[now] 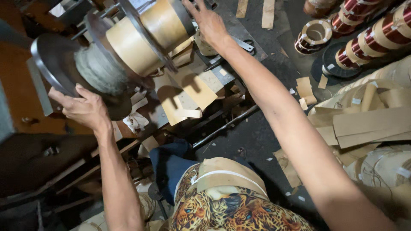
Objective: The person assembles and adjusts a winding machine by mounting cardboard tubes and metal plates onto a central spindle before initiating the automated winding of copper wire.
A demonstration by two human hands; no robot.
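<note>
A winding machine holds a coil wrapped in tan paper (147, 40) on a horizontal shaft between metal flanges. My left hand (83, 107) grips the lower rim of the large dark metal wheel (53, 62) at the left end, beside a grey wad of fibre (100, 70). My right hand (207, 21) reaches over the right end of the coil, fingers spread against the machine's top; what it touches is partly hidden. Strips of tan paper (190, 87) hang and lie below the coil.
Several copper wire coils (376, 36) and a tape roll (314, 34) lie on the dark floor at top right. Sheets of brown insulating paper (368, 124) are stacked at right. A wooden bench (25, 85) stands at left. My patterned clothing (231, 205) fills the bottom.
</note>
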